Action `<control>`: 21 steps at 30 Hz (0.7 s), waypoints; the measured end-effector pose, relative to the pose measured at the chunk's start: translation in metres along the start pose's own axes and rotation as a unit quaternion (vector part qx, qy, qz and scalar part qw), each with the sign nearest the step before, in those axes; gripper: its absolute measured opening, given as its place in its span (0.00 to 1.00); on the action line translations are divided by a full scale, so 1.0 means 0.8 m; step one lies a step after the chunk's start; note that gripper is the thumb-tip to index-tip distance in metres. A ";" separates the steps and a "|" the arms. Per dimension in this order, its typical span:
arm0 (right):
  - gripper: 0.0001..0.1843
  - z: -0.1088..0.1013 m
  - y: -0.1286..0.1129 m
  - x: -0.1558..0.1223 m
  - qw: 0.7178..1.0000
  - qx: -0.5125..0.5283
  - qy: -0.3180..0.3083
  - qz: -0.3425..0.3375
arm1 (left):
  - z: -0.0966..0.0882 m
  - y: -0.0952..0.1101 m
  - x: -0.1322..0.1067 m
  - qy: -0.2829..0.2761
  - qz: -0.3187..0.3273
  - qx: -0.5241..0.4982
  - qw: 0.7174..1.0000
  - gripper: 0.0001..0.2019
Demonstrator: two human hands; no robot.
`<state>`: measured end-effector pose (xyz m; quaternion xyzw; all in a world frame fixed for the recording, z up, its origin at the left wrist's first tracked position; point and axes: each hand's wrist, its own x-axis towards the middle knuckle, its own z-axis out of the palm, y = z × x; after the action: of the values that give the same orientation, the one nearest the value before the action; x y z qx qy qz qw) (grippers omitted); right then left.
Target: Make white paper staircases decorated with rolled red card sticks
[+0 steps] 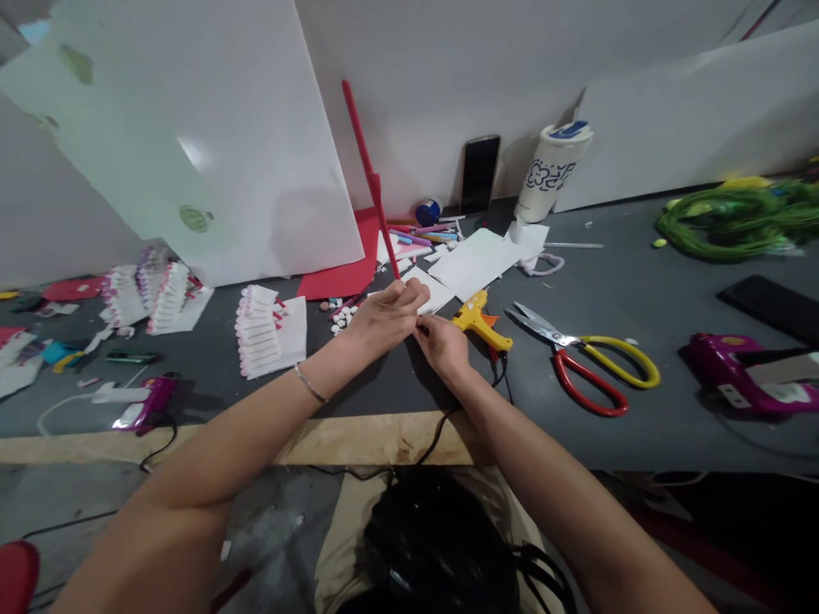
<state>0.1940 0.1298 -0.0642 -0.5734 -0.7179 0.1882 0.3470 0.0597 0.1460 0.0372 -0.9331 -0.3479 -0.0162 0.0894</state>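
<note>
My left hand (386,317) is closed around the lower end of a long thin red stick (369,175) that rises up and to the left against the white board. Just to its right, my right hand (443,346) pinches at the base of the same stick, fingers together. A white paper piece (430,288) lies just behind both hands. A yellow glue gun (479,322) rests on the grey table right beside my right hand, its black cord running to the table edge.
Scissors (592,365) with red and yellow handles lie to the right. Rows of white and pink rolled pieces (259,333) sit left. A magenta glue gun (146,402), phone (479,173), white cup (551,170), green wire bundle (735,217) and red sheet (345,271) surround.
</note>
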 end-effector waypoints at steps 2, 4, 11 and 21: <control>0.10 -0.001 0.000 0.000 1.000 0.002 -0.001 -0.004 | -0.001 -0.002 0.006 -0.015 0.015 0.002 1.000 0.23; 0.10 -0.001 0.000 0.000 1.000 0.003 -0.002 -0.005 | -0.001 -0.003 0.011 -0.019 0.025 -0.001 1.000 0.21; 0.10 -0.005 -0.003 0.003 1.000 0.004 -0.014 0.003 | -0.010 0.001 0.022 -0.030 0.077 0.123 0.989 0.16; 0.10 -0.013 -0.009 0.004 0.999 0.025 -0.028 0.010 | -0.016 0.005 0.024 -0.017 0.103 0.178 0.979 0.14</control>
<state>0.1963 0.1293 -0.0516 -0.5659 -0.7168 0.2259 0.3391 0.0773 0.1531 0.0512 -0.9334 -0.2483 0.0707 0.2490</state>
